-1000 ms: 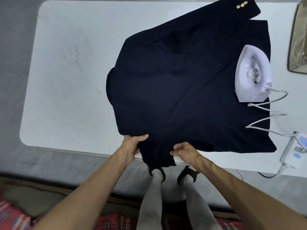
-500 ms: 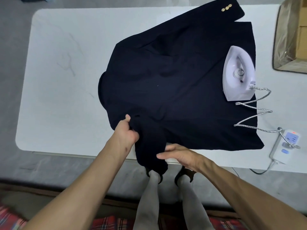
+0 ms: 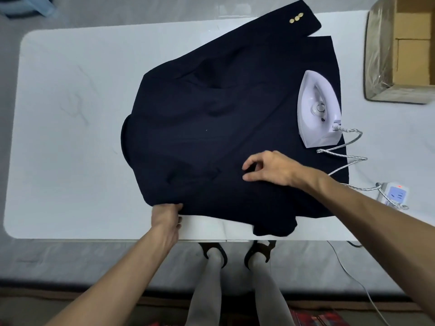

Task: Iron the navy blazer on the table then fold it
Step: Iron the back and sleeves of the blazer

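The navy blazer point(image 3: 226, 128) lies spread on the white table point(image 3: 70, 114), one sleeve with gold cuff buttons point(image 3: 296, 18) reaching to the far edge. A white iron point(image 3: 317, 109) rests flat on the blazer's right part. My left hand point(image 3: 166, 216) grips the blazer's near-left edge at the table front. My right hand point(image 3: 268, 169) rests on the lower middle of the cloth, thumb and fingers pinching a small fold. The other sleeve lies folded along the near edge, its cuff point(image 3: 274, 228) at the table's front rim.
The iron's braided cord point(image 3: 341, 156) snakes over the blazer's right edge to a power strip point(image 3: 393, 194) at the right of the table. An open cardboard box point(image 3: 400, 48) stands at the far right. My feet point(image 3: 235, 254) show below the front edge.
The sleeve that hung over the front edge now lies on the table along the blazer's near side. My right hand moved up onto the cloth; my left shifted to the near-left edge.
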